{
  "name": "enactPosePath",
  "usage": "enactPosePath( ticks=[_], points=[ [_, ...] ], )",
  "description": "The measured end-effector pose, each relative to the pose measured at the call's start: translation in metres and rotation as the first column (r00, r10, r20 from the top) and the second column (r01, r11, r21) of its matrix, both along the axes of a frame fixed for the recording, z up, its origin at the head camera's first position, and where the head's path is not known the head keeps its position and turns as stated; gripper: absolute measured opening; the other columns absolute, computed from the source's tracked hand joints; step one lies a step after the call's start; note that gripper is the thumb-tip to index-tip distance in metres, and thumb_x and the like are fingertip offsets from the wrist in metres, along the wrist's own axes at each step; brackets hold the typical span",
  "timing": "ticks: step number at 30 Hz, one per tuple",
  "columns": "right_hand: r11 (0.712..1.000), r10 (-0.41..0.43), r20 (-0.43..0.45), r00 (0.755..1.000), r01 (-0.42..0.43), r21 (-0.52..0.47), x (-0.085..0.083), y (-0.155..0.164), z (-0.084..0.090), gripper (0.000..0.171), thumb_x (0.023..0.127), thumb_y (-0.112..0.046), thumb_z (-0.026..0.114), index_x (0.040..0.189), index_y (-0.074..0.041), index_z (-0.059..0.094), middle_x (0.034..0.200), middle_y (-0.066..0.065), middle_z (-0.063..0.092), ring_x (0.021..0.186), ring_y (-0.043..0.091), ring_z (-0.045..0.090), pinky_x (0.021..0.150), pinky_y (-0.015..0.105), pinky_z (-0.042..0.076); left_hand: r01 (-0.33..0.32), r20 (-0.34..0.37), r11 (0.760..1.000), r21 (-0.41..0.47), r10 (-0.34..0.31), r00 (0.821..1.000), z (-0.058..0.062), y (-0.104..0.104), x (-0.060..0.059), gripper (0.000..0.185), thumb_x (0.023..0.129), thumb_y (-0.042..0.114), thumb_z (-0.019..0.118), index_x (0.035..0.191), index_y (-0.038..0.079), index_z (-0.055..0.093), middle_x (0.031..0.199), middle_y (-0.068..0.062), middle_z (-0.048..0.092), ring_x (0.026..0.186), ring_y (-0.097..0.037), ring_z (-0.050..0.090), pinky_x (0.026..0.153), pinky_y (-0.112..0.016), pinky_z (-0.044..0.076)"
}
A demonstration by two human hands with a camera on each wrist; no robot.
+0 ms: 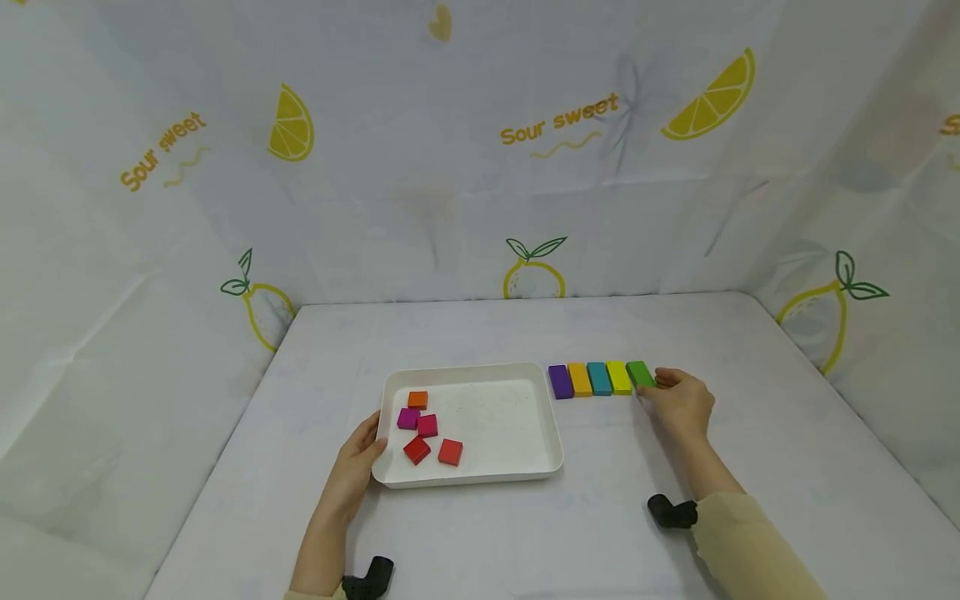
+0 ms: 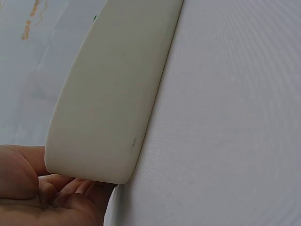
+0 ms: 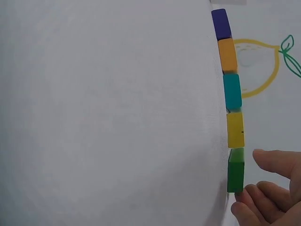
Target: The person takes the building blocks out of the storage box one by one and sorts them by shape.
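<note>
1. Nearest us, our two forearms enter from the bottom edge, each with a dark wrist mount; the right one wears a pale yellow sleeve [image 1: 750,542].
2. Our left hand [image 1: 352,471] rests against the left rim of the white tray [image 1: 480,482], thumb over the edge near the front left corner. From the left wrist view the fingers [image 2: 70,188] curl loosely under the tray's outer wall [image 2: 113,94], so we hold the tray by its rim.
3. Inside the tray, towards its left side, lie five small blocks: two red ones [image 1: 433,451] nearest us, two magenta ones [image 1: 417,422] just behind them, and an orange one [image 1: 417,400] farthest back.
4. Our right hand [image 1: 678,404] sits on the table [image 1: 750,350] to the right of the tray, fingers bent and touching the right end of the green block [image 1: 640,373]. The right wrist view shows fingertips [image 3: 256,200] at that block's end [image 3: 235,170]; whether we pinch it or only press it, we cannot tell.
5. That green block closes a row lying just beyond the tray's right back corner: purple [image 1: 559,381], orange-yellow [image 1: 580,378], teal [image 1: 599,377], yellow [image 1: 618,377], then green, side by side and touching.
6. Farthest off, a white cloth backdrop [image 1: 480,167] printed with lemons and "Sour sweet" surrounds the table.
</note>
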State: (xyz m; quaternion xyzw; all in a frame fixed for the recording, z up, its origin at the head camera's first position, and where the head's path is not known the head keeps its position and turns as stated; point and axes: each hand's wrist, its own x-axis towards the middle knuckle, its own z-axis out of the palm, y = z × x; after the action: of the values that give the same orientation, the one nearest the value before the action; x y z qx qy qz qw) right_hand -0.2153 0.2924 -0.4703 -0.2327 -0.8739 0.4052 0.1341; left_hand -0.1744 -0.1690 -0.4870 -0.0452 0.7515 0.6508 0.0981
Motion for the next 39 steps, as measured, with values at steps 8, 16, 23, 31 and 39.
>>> enactPosePath(
  ticks=[8, 16, 23, 31, 39],
  points=[
    [1.000, 0.028, -0.098, 0.995, -0.029, -0.009, -0.007, -0.013, 0.017, 0.049, 0.088, -0.018, 0.072, 0.130, 0.003, 0.061, 0.128, 0.025, 0.065, 0.118, 0.039, 0.063, 0.099, 0.048, 0.054, -0.001, 0.001, 1.000, -0.005, 0.001, 1.000, -0.001, 0.000, -0.002, 0.057, 0.104, 0.008, 0.040, 0.157, 0.002, 0.020, 0.163, -0.023, 0.022, 0.152, -0.040, 0.024, 0.123, -0.053, 0.025],
    [0.985, 0.158, -0.115, 0.981, -0.164, -0.050, -0.011, -0.053, 0.040, 0.049, 0.089, -0.024, 0.073, 0.131, -0.002, 0.062, 0.128, 0.021, 0.067, 0.119, 0.038, 0.062, 0.102, 0.048, 0.053, -0.013, 0.000, 1.000, -0.011, 0.013, 1.000, -0.002, 0.000, -0.003, 0.057, 0.103, 0.006, 0.040, 0.156, 0.002, 0.021, 0.163, -0.024, 0.024, 0.152, -0.040, 0.025, 0.122, -0.052, 0.027],
    [0.932, 0.327, -0.165, 0.931, -0.346, -0.108, -0.010, -0.100, 0.052, 0.048, 0.084, -0.020, 0.078, 0.127, -0.003, 0.065, 0.127, 0.017, 0.069, 0.118, 0.032, 0.066, 0.101, 0.043, 0.055, -0.008, -0.001, 1.000, -0.002, 0.008, 1.000, -0.002, 0.000, -0.003, 0.056, 0.103, 0.006, 0.039, 0.156, 0.002, 0.021, 0.163, -0.023, 0.022, 0.152, -0.039, 0.023, 0.123, -0.052, 0.025],
    [0.860, 0.477, -0.181, 0.860, -0.499, -0.102, 0.000, -0.158, 0.053, 0.046, 0.080, -0.018, 0.082, 0.122, -0.005, 0.069, 0.119, 0.013, 0.073, 0.110, 0.027, 0.069, 0.098, 0.039, 0.057, -0.012, 0.001, 1.000, 0.004, 0.012, 1.000, -0.001, 0.000, -0.003, 0.056, 0.103, 0.006, 0.039, 0.156, 0.002, 0.021, 0.163, -0.023, 0.024, 0.152, -0.039, 0.025, 0.123, -0.052, 0.026],
    [0.820, 0.535, -0.154, 0.831, -0.554, -0.142, 0.010, -0.197, 0.042, 0.041, 0.078, -0.016, 0.084, 0.116, -0.010, 0.072, 0.112, 0.011, 0.075, 0.105, 0.025, 0.070, 0.095, 0.037, 0.059, -0.010, 0.000, 1.000, 0.003, 0.010, 1.000, -0.002, -0.001, -0.004, 0.056, 0.103, 0.006, 0.039, 0.156, 0.002, 0.022, 0.163, -0.023, 0.024, 0.152, -0.038, 0.025, 0.123, -0.051, 0.027]
  ],
)
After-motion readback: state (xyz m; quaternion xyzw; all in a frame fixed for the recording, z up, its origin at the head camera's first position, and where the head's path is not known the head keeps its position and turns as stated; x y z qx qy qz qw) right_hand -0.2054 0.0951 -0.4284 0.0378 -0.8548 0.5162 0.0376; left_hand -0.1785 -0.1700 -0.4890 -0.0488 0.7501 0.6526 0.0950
